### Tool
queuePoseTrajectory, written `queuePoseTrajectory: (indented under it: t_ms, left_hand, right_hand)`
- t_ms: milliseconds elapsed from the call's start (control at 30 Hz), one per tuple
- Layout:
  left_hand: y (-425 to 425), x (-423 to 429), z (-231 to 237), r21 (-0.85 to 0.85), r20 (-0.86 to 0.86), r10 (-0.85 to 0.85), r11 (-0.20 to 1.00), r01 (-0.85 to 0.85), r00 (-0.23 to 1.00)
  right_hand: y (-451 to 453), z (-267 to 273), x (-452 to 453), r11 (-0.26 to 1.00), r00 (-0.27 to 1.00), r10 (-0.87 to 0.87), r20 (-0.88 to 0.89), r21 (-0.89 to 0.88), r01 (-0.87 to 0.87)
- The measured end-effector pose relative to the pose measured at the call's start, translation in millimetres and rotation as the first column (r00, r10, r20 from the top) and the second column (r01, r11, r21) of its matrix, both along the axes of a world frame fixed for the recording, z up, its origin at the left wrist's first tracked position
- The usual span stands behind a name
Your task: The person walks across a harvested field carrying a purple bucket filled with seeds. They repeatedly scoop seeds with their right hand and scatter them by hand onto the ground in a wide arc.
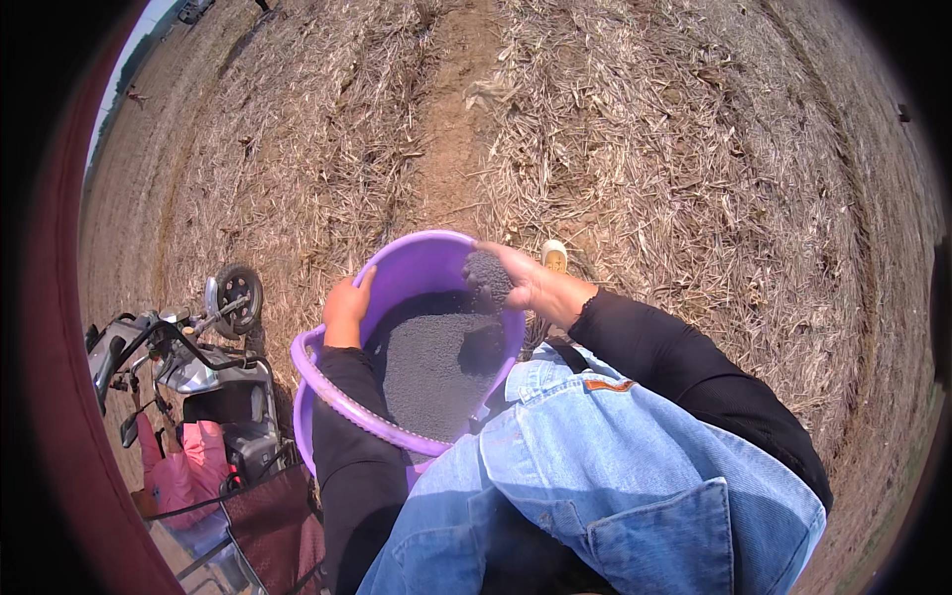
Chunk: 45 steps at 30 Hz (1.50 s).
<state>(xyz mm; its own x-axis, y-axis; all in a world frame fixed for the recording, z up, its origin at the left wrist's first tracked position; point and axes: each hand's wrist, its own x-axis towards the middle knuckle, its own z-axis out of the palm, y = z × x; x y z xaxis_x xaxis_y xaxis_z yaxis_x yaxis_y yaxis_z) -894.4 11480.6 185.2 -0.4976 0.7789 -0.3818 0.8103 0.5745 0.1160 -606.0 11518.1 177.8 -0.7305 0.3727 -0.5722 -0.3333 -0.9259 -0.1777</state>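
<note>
A purple plastic bucket (pixel 416 256) is held against my body, partly filled with dark grey granules (pixel 424 364). My left hand (pixel 346 309) grips its left rim, with the thumb over the edge. The bucket's purple handle (pixel 364 416) lies across my left forearm. Above the bucket's right rim, my right hand (pixel 524 279) cups a handful of grey granules (pixel 489 277), palm turned toward the bucket's inside. A few granules appear to be falling from it. A darker hollow or shadow shows in the granules below this hand.
Dry straw stubble (pixel 632 149) covers the field, with a bare soil strip (pixel 454 119) straight ahead. On the left stands a motor tricycle (pixel 216 372), and a person in pink (pixel 186 468) is at it. My shoe (pixel 554 256) shows beyond the bucket.
</note>
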Motion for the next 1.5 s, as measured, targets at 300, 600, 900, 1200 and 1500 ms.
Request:
queuePoseTrajectory:
  t_ms: [300, 600, 900, 1200, 1500]
  left_hand:
    - [112.1, -10.6, 23.5, 0.173, -0.003, 0.121, 0.978, -0.118, 0.993]
    - [208.3, -16.4, 65.0, 0.188, -0.157, 0.174, 0.972, -0.143, 0.972]
    - [239.0, 30.3, 48.5, 0.262, -0.194, 0.028, 0.965, 0.024, 0.981]
    - [206.1, 130.1, -1.8, 0.266, -0.153, 0.023, 0.964, 0.019, 0.988]
    - [190.5, 231.5, -10.2, 0.16, -0.131, 0.031, 0.987, -0.01, 0.991]
  right_hand:
    - [452.3, 98.2, 57.5, 0.502, 0.677, -0.721, 0.151, 0.787, 0.36]
    - [424.0, -118.3, 35.6, 0.938, 0.882, -0.259, 0.394, 0.321, 0.132]
    - [542.6, -0.3, 219.8, 0.308, 0.417, -0.909, -0.019, 0.644, 0.7]
    - [421.7, -78.8, 343.8, 0.598, 0.207, -0.714, 0.669, 0.736, -0.318]
    - [219.6, -38.3, 165.1, -0.451, 0.879, 0.174, 0.444, 0.829, -0.329]
